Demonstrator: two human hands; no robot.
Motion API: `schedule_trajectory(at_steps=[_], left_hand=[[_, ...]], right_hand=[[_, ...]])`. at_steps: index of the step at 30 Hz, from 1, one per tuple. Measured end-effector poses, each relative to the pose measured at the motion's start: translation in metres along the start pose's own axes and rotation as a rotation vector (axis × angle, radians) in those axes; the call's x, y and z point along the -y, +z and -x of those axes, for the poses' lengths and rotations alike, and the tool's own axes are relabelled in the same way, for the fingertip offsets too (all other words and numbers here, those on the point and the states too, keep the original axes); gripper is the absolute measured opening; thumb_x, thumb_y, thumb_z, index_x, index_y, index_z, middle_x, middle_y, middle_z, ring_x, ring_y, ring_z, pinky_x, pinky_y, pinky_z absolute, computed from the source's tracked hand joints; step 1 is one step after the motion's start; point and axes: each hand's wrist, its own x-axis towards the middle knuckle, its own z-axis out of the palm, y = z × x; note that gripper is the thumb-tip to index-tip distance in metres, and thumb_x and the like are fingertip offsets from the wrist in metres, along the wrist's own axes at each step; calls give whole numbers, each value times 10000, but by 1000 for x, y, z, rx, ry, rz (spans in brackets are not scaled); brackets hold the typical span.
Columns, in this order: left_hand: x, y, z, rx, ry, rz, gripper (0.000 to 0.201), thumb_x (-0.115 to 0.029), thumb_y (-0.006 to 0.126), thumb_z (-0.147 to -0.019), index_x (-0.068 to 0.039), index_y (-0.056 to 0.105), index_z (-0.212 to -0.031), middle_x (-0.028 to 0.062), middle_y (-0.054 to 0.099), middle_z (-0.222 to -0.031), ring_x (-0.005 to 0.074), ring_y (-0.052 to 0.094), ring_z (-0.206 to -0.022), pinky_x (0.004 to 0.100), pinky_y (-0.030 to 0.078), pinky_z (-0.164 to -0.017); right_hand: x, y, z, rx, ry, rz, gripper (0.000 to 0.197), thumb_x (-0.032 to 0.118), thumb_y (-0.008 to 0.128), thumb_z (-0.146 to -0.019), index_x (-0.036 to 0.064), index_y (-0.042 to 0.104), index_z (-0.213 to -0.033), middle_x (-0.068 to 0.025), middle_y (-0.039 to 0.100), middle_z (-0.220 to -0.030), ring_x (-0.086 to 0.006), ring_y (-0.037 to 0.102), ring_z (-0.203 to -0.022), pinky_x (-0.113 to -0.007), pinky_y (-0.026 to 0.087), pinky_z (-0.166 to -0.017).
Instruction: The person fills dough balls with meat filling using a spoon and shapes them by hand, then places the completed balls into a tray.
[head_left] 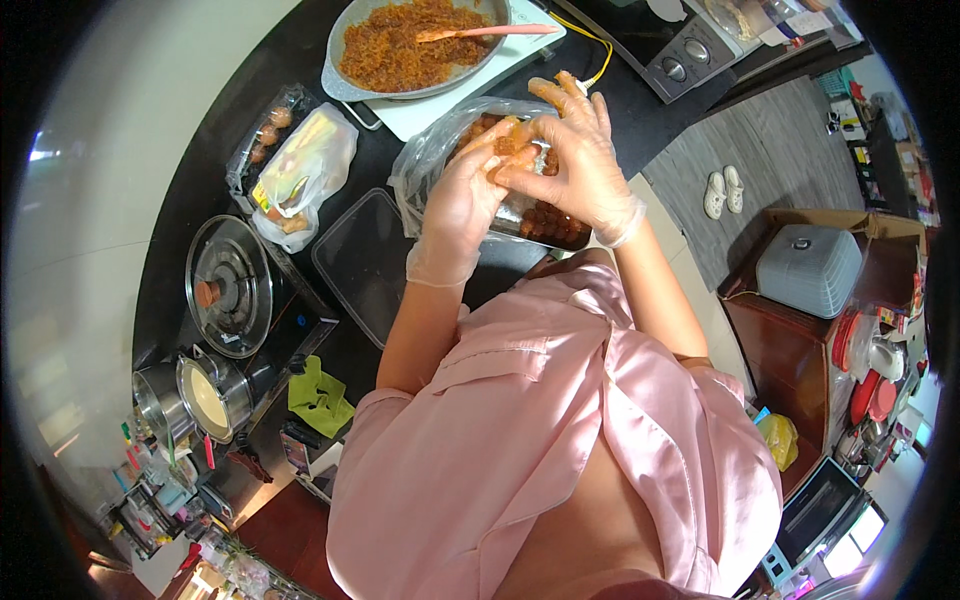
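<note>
Both my hands wear clear disposable gloves and meet above a metal tray. My left hand point(462, 195) cups a small lump of orange-brown filling point(507, 145) in its curled fingers. Thumb and forefinger of my right hand point(580, 165) pinch at the same lump, while its other fingers stretch up and away. Below them, the metal tray point(512, 215) holds several dark brown balls point(552, 222), partly hidden by my hands. A clear plastic bag point(412, 165) lies bunched around the tray's left and far sides.
Beyond the tray, a grey pan point(335, 82) of shredded brown filling with a pink spatula point(500, 31) stands on a white cooktop point(405, 118). Leftward are a bagged package point(312, 165), a carton of eggs point(268, 130), a dark translucent lid point(360, 260), a glass lid point(232, 270) and a pot point(222, 395).
</note>
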Motion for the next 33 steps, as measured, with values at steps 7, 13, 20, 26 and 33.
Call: schedule_trajectory(at_steps=[7,13,20,26,33], left_hand=[[-1,14,5,-110,-43,-19,434,-198,430,-1026,45,412,-1385,163,492,-1362,255,488,-1270,404,374,-1100],[3,-1,4,-23,-15,-9,441,-211,444,-1026,37,413,-1389,160,484,-1370,249,468,-1288,399,364,-1110],[1,0,2,-2,-23,51,434,-206,434,-1030,28,413,-1395,150,491,-1357,225,485,-1264,381,384,-1084],[6,5,5,-22,52,-231,399,-136,410,-1034,60,405,-1381,147,527,-1321,220,538,-1211,364,437,-1041],[4,-3,-1,-74,127,-126,363,-141,459,-1012,45,465,-1323,121,560,-1249,204,569,-1145,337,453,-1007]], right_hand=[[-14,11,0,-56,-65,21,256,345,710,-796,93,667,-780,-148,570,-1275,-417,375,-1332,-638,161,-1085],[-12,18,-3,-33,189,-327,304,337,754,-755,59,630,-760,-168,592,-1243,-384,447,-1269,-507,272,-1085],[-2,1,-11,153,-12,-60,384,431,762,-722,64,653,-753,-160,583,-1241,-398,405,-1304,-594,212,-1098],[5,1,-18,329,-169,270,413,445,747,-721,59,673,-846,-164,542,-1307,-404,366,-1353,-673,150,-1088],[2,-6,-14,202,-79,64,424,462,745,-694,94,706,-900,-150,552,-1301,-395,374,-1349,-672,141,-1087]])
